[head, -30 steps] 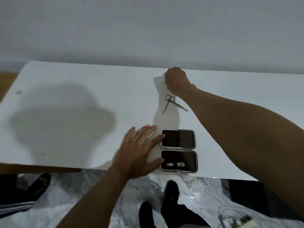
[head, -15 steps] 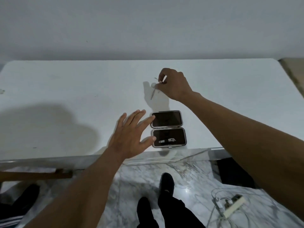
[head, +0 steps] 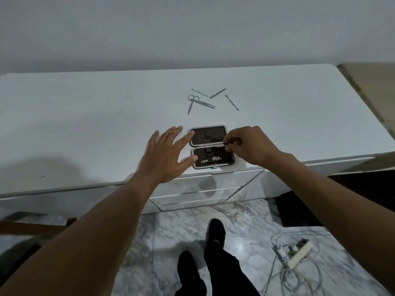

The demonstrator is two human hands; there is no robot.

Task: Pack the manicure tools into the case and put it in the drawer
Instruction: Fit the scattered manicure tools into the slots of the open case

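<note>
The right hand [head: 250, 146] pinches a thin tool [head: 215, 143] over the open case [head: 208, 135] at the table [head: 85, 124] edge. The left hand [head: 164, 159], fingers spread, touches the case. Beyond lie one pair of scissors [head: 196, 101] and three slim tools [head: 217, 93].

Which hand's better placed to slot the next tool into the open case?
Right. The right hand pinches a thin metal tool over the case, at its hinge. The left hand is open, fingertips at the case's left edge, holding nothing.

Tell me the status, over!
Left grip open at case edge. Right grip pinches thin tool over it. Scissors, three tools unpacked behind.
</note>
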